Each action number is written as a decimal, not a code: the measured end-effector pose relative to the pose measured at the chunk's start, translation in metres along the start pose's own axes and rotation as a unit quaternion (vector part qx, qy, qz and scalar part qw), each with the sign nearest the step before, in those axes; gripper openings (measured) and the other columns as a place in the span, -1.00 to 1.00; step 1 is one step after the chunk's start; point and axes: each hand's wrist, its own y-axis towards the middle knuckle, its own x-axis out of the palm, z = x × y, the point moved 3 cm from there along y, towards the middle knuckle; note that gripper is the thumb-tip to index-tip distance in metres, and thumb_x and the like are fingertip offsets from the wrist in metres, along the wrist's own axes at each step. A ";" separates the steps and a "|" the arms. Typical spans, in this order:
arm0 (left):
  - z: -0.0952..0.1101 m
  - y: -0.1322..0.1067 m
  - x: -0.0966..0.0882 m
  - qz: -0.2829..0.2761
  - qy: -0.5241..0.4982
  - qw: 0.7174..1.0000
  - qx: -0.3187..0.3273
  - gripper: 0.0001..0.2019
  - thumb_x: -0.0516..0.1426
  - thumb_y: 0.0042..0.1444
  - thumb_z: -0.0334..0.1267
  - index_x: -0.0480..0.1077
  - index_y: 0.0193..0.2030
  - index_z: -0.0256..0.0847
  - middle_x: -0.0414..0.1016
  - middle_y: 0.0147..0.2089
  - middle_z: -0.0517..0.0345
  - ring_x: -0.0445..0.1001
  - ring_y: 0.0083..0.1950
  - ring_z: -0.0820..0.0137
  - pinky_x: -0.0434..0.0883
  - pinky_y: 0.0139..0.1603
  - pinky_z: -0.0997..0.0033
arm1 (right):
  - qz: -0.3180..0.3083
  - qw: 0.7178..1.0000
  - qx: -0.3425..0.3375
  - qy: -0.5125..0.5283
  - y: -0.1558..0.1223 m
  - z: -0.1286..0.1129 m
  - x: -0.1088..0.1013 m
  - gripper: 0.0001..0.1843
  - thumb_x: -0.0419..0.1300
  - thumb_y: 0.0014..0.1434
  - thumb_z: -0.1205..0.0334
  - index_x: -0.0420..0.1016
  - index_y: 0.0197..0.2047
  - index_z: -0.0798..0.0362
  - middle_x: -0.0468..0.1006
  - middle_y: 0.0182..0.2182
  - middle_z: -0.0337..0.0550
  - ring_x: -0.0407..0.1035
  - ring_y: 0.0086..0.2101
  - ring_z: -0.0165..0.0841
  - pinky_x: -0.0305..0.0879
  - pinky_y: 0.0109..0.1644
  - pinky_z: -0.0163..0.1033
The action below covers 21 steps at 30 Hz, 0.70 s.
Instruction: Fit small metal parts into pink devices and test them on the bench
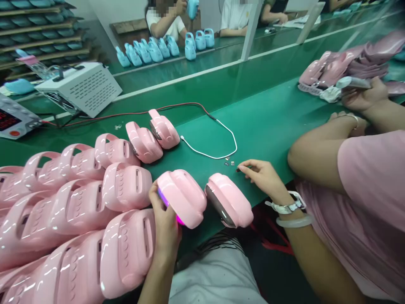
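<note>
1. left hand (pixel 163 223) is wrapped around a pink speaker (pixel 182 197) at the near edge of the green tabletop (pixel 268 122); grip closed on it, fingers curled over its left side. magenta light glows along the speaker's lower face.
2. right hand (pixel 264 177) rests on the tabletop right of the speakers, fingertips pinched on a small dark part (pixel 238 169). too small to tell what it is, possibly a plug or cap. wrist has a white watch and a pale bangle.
3. second pink speaker (pixel 229 199) sits just right of the held one, apart from both hands.
4. two tiny parts (pixel 229 163) lie just above the right fingertips, near the loop of a white cable (pixel 218 157).
5. two more pink speakers (pixel 153 135) stand beyond the held one; a big pile of pink speakers (pixel 69 211) fills the left.
6. a co-worker in a pink sleeve (pixel 370 190) sits to the right, hand (pixel 363 97) on pink bags (pixel 344 63).
7. white vented box (pixel 80 86) at far left, blue speakers (pixel 164 48) on the far line.
</note>
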 end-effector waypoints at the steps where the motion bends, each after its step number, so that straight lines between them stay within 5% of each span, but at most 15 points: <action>1: -0.002 0.002 0.002 0.010 0.003 1.000 -0.011 -0.42 0.21 -0.08 -0.20 0.16 0.12 -0.06 0.31 -0.31 0.26 0.31 -0.35 0.47 0.32 -0.37 0.53 | -0.006 1.000 -0.025 -0.016 -0.001 0.001 0.003 -0.67 0.18 0.05 0.00 0.53 -0.33 0.12 0.51 -0.39 -0.06 0.29 -0.52 -0.41 0.21 -0.54 -0.31; 5: 0.001 0.005 0.006 0.022 0.053 0.998 -0.031 -0.38 0.21 -0.18 -0.25 0.15 0.09 -0.12 0.37 -0.20 0.19 0.37 -0.31 0.43 0.34 -0.32 0.51 | -0.076 0.982 -0.161 0.061 -0.027 -0.010 0.002 -0.51 0.21 0.06 -0.08 0.42 0.01 -0.03 0.35 0.07 -0.01 0.36 -0.08 -0.21 0.37 -0.16 -0.16; 9: 0.017 0.009 0.013 -0.012 0.144 0.989 -0.030 -0.42 0.22 -0.21 -0.25 0.25 0.05 -0.18 0.39 -0.01 0.04 0.40 -0.05 0.26 0.38 -0.09 0.37 | -0.270 0.922 -0.256 0.110 -0.048 -0.023 0.004 0.10 0.33 -0.21 -0.25 -0.03 0.32 -0.13 -0.01 0.31 -0.05 -0.12 0.28 -0.01 -0.05 0.29 0.11; 11: 0.023 0.012 0.016 -0.031 0.177 0.983 -0.023 -0.46 0.21 -0.16 -0.25 0.30 0.05 -0.20 0.35 0.09 0.01 0.34 0.10 0.20 0.30 0.11 0.28 | -0.292 0.917 -0.269 0.045 -0.052 -0.026 0.011 0.21 0.40 -0.23 -0.13 -0.19 0.36 -0.12 -0.06 0.33 -0.04 -0.19 0.29 -0.01 -0.17 0.32 0.13; 14: 0.021 0.017 0.017 -0.025 0.154 0.987 -0.021 -0.45 0.19 -0.09 -0.25 0.28 0.12 -0.18 0.35 0.10 -0.01 0.32 0.14 0.19 0.28 0.15 0.23 | -0.225 0.934 -0.278 0.016 -0.064 -0.032 0.027 0.23 0.44 -0.27 -0.01 -0.19 0.35 -0.11 0.02 0.27 -0.02 -0.09 0.26 -0.03 -0.11 0.33 0.07; 18: 0.010 0.025 0.013 0.012 0.063 0.998 -0.017 -0.44 0.19 -0.06 -0.26 0.22 0.14 -0.13 0.44 -0.03 0.02 0.43 0.00 0.22 0.43 -0.06 0.29 | -0.040 0.980 -0.196 -0.002 -0.093 -0.037 0.050 0.31 0.46 -0.33 -0.05 -0.23 0.35 -0.10 0.01 0.23 0.04 -0.06 0.22 0.03 -0.07 0.29 0.15; 21: 0.010 0.013 0.011 0.041 0.030 0.998 0.023 -0.60 0.15 0.05 -0.27 0.32 0.07 -0.17 0.45 0.02 0.02 0.40 0.06 0.24 0.37 0.07 0.27 | 0.010 0.986 -0.167 0.005 -0.109 -0.037 0.058 0.34 0.47 -0.35 -0.05 -0.26 0.36 -0.12 -0.02 0.23 0.04 -0.07 0.21 0.04 -0.06 0.27 0.18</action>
